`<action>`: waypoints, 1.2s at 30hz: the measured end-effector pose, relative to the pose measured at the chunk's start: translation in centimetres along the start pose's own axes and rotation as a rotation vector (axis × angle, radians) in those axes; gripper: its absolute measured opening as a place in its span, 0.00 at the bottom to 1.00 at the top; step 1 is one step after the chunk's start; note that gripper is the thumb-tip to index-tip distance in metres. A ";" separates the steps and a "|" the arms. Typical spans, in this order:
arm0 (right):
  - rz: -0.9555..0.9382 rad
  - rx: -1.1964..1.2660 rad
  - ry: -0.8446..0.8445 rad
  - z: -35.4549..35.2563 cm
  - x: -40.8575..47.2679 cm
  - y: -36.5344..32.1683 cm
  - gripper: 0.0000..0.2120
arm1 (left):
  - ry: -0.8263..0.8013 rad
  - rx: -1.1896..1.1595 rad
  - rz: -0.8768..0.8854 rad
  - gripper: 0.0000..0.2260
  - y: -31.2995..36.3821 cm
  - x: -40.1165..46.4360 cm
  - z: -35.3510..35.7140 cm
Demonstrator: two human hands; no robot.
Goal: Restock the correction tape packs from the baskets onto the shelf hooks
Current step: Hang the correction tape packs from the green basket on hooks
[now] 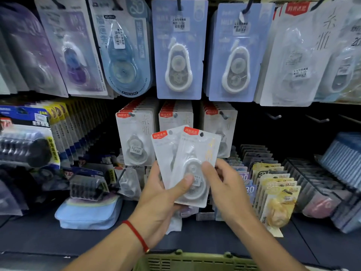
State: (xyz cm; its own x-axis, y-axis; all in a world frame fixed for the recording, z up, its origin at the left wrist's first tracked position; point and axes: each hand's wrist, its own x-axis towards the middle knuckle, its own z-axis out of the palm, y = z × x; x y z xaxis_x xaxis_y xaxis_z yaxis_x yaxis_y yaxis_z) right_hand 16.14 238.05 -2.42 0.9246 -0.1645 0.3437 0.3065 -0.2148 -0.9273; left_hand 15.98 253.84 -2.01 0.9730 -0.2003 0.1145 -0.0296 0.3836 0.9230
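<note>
My left hand [166, 192] has its grip closed on two fanned correction tape packs [187, 165], thumb pressed across the blister of the front one, fingers behind. My right hand [224, 184] pinches the right edge of the front pack, thumb on its face, as if I am about to peel it off the pair. Both packs stand nearly upright, their red-tabbed tops and hang holes leaning toward the shelf.

From here I see a few ways to spoil it. The packs overlap closely, so a careless pull could drag the rear one loose and drop it toward the green basket [195, 261] just under my wrists. The hang hole is small; missing the peg would bend or tear the card.

Just behind the packs hang three rows of matching packs [134, 137], each already well loaded. Off to the right are bare hooks [273, 116]. I judge the worse mistake would be hanging these on a wrong row, since neighbouring blue packs [178, 49] above look similar at a glance.
</note>
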 end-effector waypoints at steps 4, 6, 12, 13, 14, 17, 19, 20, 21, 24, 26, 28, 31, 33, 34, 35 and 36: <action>-0.057 0.034 0.200 -1.3 0.7 -0.6 0.05 | 0.040 0.077 0.034 0.23 0.4 -0.3 -0.2; -0.059 0.048 0.267 -2.4 1.1 -0.7 0.05 | 0.062 0.090 0.037 0.21 0.5 -0.3 -0.4; -0.110 0.026 0.343 -4.5 2.5 -1.2 0.05 | 0.056 0.101 0.055 0.23 0.4 0.1 -0.6; -0.110 0.031 0.345 -4.5 2.6 -1.4 0.05 | 0.048 0.094 0.059 0.24 0.3 0.1 -0.6; -0.110 0.033 0.349 -4.6 2.7 -1.5 0.05 | 0.046 0.086 0.063 0.24 0.2 0.2 -0.6; -0.098 0.016 0.389 -4.5 3.2 -1.9 0.06 | 0.073 0.042 0.061 0.21 0.2 0.6 -0.8; -0.081 -0.043 0.415 -4.5 3.8 -2.0 0.06 | 0.102 0.020 0.055 0.20 0.2 0.9 -1.1; -0.066 -0.083 0.413 -4.4 4.1 -2.0 0.06 | 0.112 0.021 0.059 0.20 0.2 1.0 -1.2; -0.051 -0.138 0.406 -4.3 4.2 -1.9 0.06 | 0.118 0.035 0.069 0.20 0.2 1.0 -1.3; -0.097 -0.426 0.430 -3.8 3.7 -1.6 0.11 | 0.131 0.115 0.099 0.17 0.1 1.0 -1.3; -0.181 -0.439 0.348 -2.8 2.7 -1.4 0.09 | 0.130 0.141 0.106 0.15 0.1 1.0 -1.3; -0.132 -0.302 0.102 -1.2 1.6 -1.3 0.06 | 0.113 0.143 0.112 0.14 0.2 1.0 -1.2; -0.063 -0.126 -0.106 0.9 0.9 -1.1 0.09 | 0.095 0.172 0.157 0.17 0.4 1.1 -1.0; -0.084 -0.061 -0.089 1.8 1.2 -1.5 0.11 | 0.125 0.233 0.208 0.18 0.6 1.1 -1.2; -0.096 -0.035 -0.072 1.9 1.4 -1.8 0.12 | 0.140 0.265 0.229 0.19 0.6 1.1 -1.2; -0.105 -0.018 -0.058 2.2 1.6 -2.0 0.12 | 0.155 0.285 0.247 0.19 0.8 1.2 -1.2; -0.107 -0.008 -0.050 2.4 1.7 -2.3 0.11 | 0.163 0.294 0.262 0.19 1.0 1.1 -1.3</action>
State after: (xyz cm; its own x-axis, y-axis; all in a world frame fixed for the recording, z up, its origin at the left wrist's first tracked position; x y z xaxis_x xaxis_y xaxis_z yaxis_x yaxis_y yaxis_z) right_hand 17.61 240.59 -0.08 0.8969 -0.0925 0.4325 0.4023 -0.2360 -0.8846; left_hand 17.32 255.20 -1.44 0.9467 0.0235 0.3213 -0.3216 0.1243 0.9387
